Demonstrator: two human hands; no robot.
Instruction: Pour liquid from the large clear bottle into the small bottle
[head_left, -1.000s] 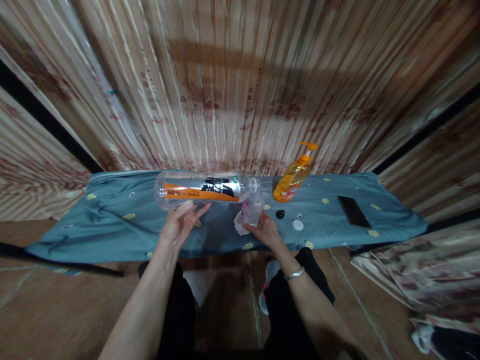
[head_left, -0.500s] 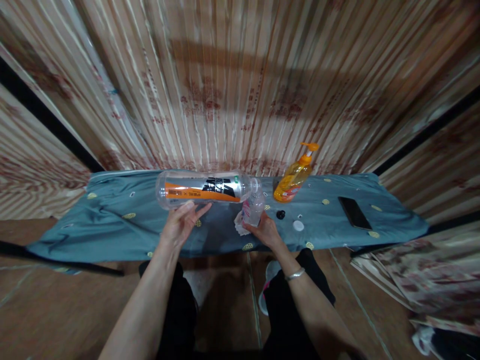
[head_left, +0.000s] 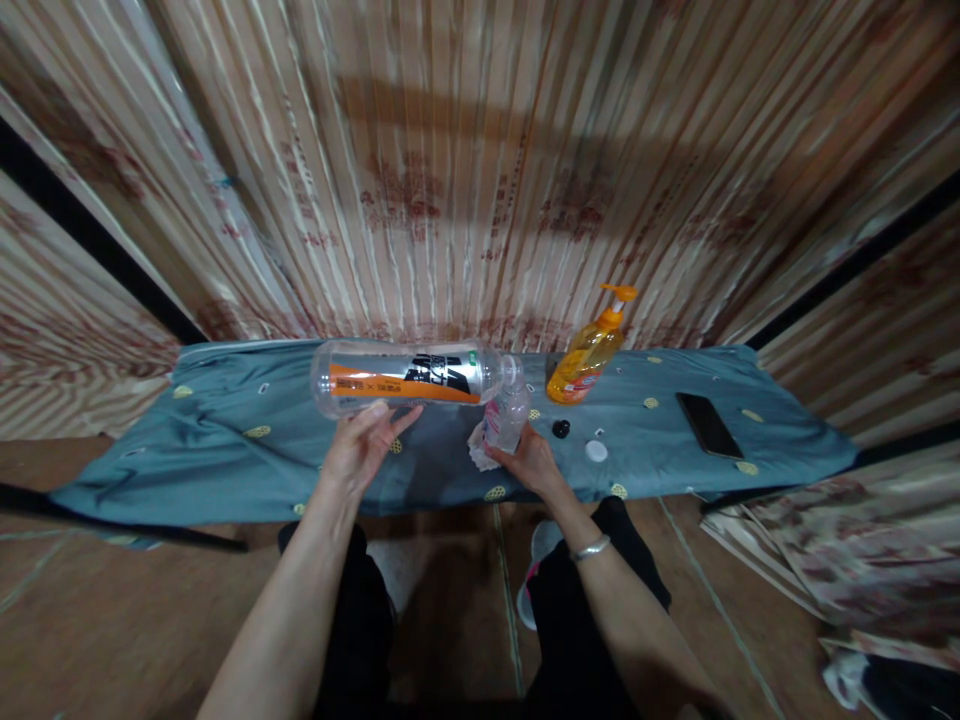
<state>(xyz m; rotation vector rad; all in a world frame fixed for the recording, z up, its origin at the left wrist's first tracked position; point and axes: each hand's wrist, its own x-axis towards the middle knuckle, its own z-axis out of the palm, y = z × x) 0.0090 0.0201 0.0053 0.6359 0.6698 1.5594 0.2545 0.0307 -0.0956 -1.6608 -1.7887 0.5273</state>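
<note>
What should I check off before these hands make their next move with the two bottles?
1. Large bottle in the left hand: ok, thumb on its near side.
2. Large bottle upright: not ok, it is tipped onto its side.
3. Small bottle in the right hand: ok, fingers around its lower part.
4. Bottle mouths lined up: cannot tell, the necks overlap in this view.
5. Liquid passing between them: cannot tell, the clear plastic hides it.
6. Phone apart from the bottles: ok, it lies toward the right end of the cloth.
</note>
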